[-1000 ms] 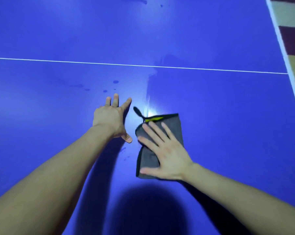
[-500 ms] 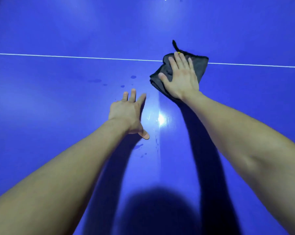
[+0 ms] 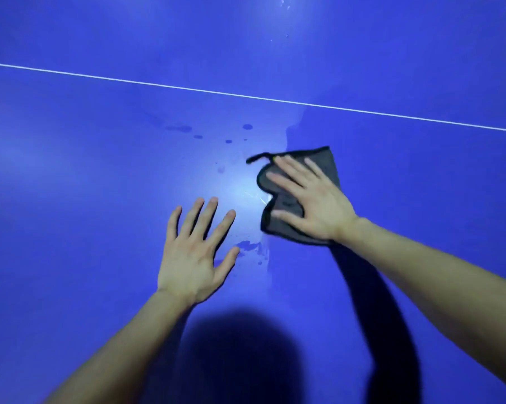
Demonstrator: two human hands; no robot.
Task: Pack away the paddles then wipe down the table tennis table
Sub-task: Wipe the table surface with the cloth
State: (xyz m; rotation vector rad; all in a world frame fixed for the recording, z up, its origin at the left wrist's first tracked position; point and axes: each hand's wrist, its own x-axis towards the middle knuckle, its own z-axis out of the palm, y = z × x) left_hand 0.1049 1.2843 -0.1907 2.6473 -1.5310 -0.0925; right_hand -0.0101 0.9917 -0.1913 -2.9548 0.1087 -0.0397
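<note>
- The dark grey folded microfibre cloth (image 3: pixel 286 204) lies on the flat blue table tennis table (image 3: pixel 85 176), on the near side of the thin white painted line (image 3: pixel 187 88) crossing it.
- The right hand (image 3: pixel 313 199) lies flat on top of the cloth.
- The left hand (image 3: pixel 193 258) is left of the cloth, nearer the person and apart from it.
- Small dark water drops (image 3: pixel 247 126) sit between the line and the hands.

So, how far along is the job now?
No paddles show on the table, so packing looks done, though I cannot confirm it. In hand: the right hand presses flat on the grey cloth, wiping below the white line, while the left hand rests flat on the table. Left: the drops nearer the line and the wet smears near the left thumb.
</note>
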